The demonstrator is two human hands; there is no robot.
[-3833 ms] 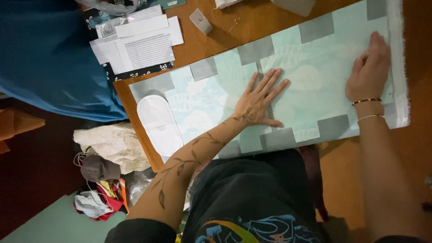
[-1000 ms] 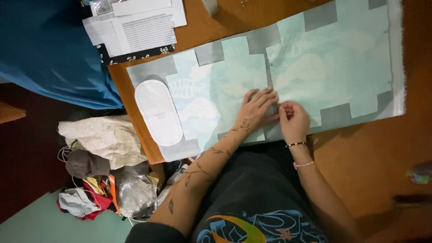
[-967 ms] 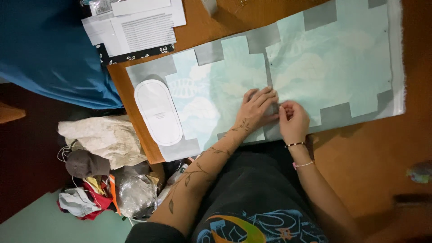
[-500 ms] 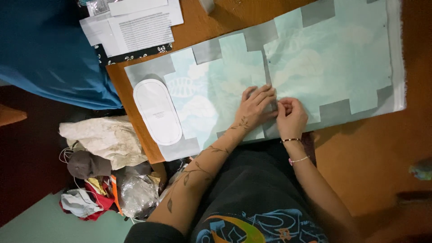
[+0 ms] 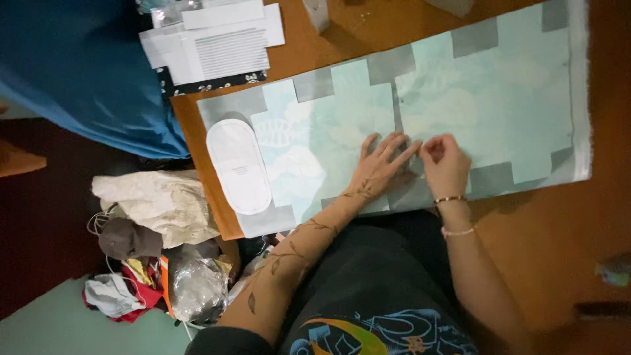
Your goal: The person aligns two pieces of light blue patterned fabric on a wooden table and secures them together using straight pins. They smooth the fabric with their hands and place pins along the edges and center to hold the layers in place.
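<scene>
A pale mint cloth [image 5: 342,125] with grey squares lies spread over a brown wooden table [image 5: 309,46]. My left hand [image 5: 381,164] rests flat on the cloth near its front edge, fingers spread. Right beside it, my right hand [image 5: 445,164] has its fingertips pinched together on the cloth by a seam line. Whether something small sits in those fingers I cannot tell. A white oval slipper-shaped pad [image 5: 238,165] lies on the cloth's left end.
Printed papers [image 5: 217,39] lie at the table's far left. A blue cloth [image 5: 85,72] hangs beside the table. On the floor at left sits a heap of rags, a dark cap and a plastic bag [image 5: 151,250].
My right hand came from the cloth's right side over to my left hand near the front edge. In the last second both hands have barely shifted.
</scene>
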